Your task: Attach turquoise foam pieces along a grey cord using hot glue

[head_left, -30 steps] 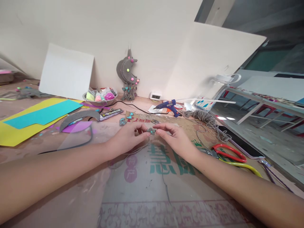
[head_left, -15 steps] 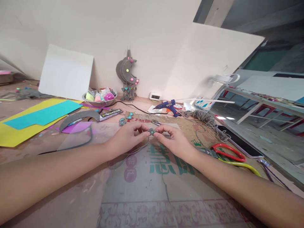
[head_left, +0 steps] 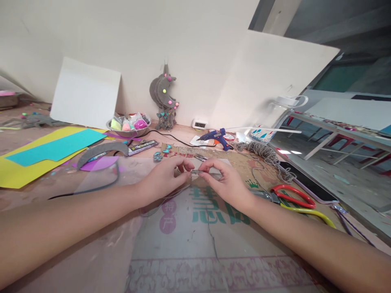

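Observation:
Over the cardboard, a small grey-edged piece (head_left: 195,172) is held edge-on between my two hands, and its exact kind is hard to make out. One end is pinched by the fingertips of my left hand (head_left: 169,176); the other end sits in the thumb-and-finger pinch of my right hand (head_left: 225,181). Thin grey cord (head_left: 166,198) trails below my left hand onto the sheet. Just beyond my hands lie small teal pieces edged in grey (head_left: 157,156) and a pointed metal tool (head_left: 200,157), partly hidden.
A blue glue gun (head_left: 217,137) rests behind my hands. To the right lie a bundle of grey cord (head_left: 264,152), red-and-yellow-handled scissors (head_left: 295,196) and a phone (head_left: 308,183). Coloured sheets (head_left: 55,147) and a bowl of clay packs (head_left: 128,132) are left. A moon ornament (head_left: 165,91) hangs behind.
The small piece has turned from showing its teal face to lying edge-on between my fingers. My hands have shifted only slightly.

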Demonstrator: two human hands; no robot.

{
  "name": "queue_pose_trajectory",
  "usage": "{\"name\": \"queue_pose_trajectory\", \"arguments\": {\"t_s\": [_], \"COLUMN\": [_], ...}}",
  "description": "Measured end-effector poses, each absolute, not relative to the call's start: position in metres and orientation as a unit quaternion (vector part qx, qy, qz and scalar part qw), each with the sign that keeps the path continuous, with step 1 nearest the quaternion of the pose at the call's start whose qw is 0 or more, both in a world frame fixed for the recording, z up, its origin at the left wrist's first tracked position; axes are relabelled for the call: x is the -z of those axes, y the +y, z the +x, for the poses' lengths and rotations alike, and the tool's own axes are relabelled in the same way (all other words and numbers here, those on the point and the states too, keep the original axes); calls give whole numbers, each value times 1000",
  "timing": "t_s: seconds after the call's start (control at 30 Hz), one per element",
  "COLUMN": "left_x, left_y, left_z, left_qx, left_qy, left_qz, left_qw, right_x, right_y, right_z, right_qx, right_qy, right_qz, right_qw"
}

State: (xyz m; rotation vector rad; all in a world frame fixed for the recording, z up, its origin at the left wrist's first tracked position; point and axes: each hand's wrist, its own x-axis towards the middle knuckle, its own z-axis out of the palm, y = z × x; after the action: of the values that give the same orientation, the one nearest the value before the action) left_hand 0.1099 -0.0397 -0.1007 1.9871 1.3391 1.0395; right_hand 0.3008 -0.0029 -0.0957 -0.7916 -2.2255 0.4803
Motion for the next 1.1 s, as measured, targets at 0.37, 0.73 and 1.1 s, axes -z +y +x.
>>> {"name": "queue_pose_trajectory", "arguments": {"t_s": [0.37, 0.73, 1.1], "left_x": [97, 95, 97], "left_y": [-39, -40, -40], "left_z": [109, 110, 110], "left_qx": [-355, -380, -366], "left_qy": [471, 486, 474], "left_qz": [738, 732, 742], "left_qw": [328, 289, 302], "right_x": [97, 91, 90], "right_y": [-4, -6, -4], "right_z": [305, 303, 300], "right_qx": [-82, -165, -246], "right_qy": [-913, -871, -847], "right_qz": [-213, -322, -362], "right_qw": [339, 333, 303]}}
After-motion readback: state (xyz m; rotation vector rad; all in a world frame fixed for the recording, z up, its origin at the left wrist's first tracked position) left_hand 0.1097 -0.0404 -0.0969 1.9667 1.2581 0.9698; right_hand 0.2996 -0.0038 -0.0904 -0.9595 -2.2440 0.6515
